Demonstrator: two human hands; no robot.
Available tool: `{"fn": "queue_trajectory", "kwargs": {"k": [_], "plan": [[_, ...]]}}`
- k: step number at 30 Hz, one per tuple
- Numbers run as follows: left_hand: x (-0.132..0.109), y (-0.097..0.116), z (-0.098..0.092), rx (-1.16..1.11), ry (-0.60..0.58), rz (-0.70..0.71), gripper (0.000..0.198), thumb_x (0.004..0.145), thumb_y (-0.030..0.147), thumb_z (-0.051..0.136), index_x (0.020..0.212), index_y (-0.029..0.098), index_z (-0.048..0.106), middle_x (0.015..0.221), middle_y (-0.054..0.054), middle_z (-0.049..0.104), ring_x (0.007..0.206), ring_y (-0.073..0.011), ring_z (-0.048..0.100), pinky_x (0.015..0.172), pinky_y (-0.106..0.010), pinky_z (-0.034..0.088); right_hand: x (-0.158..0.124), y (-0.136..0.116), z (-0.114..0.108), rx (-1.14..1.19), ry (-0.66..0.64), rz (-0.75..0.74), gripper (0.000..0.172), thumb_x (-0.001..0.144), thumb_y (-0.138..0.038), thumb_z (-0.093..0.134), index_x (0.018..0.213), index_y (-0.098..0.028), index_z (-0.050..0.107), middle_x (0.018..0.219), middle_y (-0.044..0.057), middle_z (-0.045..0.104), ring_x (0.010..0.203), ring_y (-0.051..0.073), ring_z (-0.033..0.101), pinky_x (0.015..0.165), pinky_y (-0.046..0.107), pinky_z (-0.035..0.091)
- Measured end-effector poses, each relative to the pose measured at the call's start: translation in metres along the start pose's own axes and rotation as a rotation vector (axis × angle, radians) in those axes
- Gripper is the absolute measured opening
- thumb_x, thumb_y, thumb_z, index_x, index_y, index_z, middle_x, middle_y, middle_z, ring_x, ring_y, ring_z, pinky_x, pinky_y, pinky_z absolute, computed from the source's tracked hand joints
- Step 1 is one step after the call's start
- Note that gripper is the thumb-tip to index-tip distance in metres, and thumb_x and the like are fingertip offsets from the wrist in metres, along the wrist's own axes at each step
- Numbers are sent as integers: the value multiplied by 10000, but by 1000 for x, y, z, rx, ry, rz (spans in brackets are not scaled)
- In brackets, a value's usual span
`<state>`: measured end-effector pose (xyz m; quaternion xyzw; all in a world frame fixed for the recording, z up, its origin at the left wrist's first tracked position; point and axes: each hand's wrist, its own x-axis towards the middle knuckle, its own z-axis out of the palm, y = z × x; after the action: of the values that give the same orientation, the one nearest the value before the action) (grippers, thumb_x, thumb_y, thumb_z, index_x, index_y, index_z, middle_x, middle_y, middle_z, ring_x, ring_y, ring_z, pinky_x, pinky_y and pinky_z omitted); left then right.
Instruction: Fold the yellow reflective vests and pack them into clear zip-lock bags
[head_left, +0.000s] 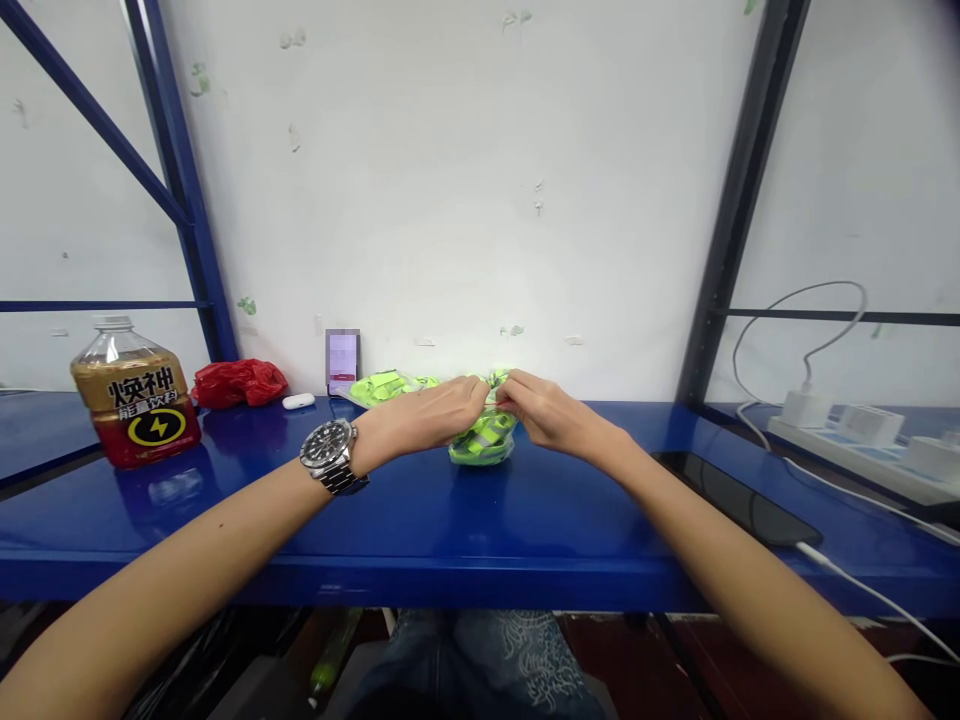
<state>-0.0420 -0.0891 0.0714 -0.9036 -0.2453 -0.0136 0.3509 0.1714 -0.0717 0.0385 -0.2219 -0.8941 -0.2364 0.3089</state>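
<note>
A clear plastic bag (pixel 481 445) with crumpled fluorescent yellow-green material and greyish strips inside rests on the blue shelf. My left hand (pixel 450 408), with a metal-band watch (pixel 330 452) on its wrist, has its fingers closed at the top of this bag. Facing it from the other side, my right hand (pixel 541 408) pinches the bag's upper edge. The two sets of fingertips almost meet, and they hide the part of the plastic between them. Behind my left hand lies more fluorescent yellow-green material in clear plastic (pixel 390 386); whether it joins the bag cannot be seen.
At left stand a large drink bottle (pixel 139 400) and a crumpled red plastic bag (pixel 238 383). A white earbud case (pixel 298 401) lies near an upright phone (pixel 343 362). On the right are a black phone (pixel 739 497) on a white cable and a power strip (pixel 862 450) with chargers.
</note>
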Motion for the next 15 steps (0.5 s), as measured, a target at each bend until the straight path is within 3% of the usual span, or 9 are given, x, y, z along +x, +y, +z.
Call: {"fn": "queue_trajectory", "kwargs": {"k": [7,12,15], "plan": [[1,1,16,-51,51,-38,256,764,-62,353,903,141,420,884,-98,548,722,-166,458,625,-291,337,-1,-3,7,-203,-49,-28,281,742,78,353,826,-142,507,769,71,480,678,171,383,619,296,333],[1,-2,20,-144,221,-18,152,886,38,338,885,158,431,886,-94,536,722,-164,438,634,-298,354,-3,-1,14,-183,21,55,281,713,66,372,810,-165,499,764,62,486,689,178,401,633,296,346],[2,-2,23,-249,228,7,136,930,91,320,891,161,430,877,-88,537,727,-160,449,651,-297,373,-4,-2,20,-189,86,74,271,686,58,387,761,-182,488,735,51,481,676,179,396,633,294,343]]}}
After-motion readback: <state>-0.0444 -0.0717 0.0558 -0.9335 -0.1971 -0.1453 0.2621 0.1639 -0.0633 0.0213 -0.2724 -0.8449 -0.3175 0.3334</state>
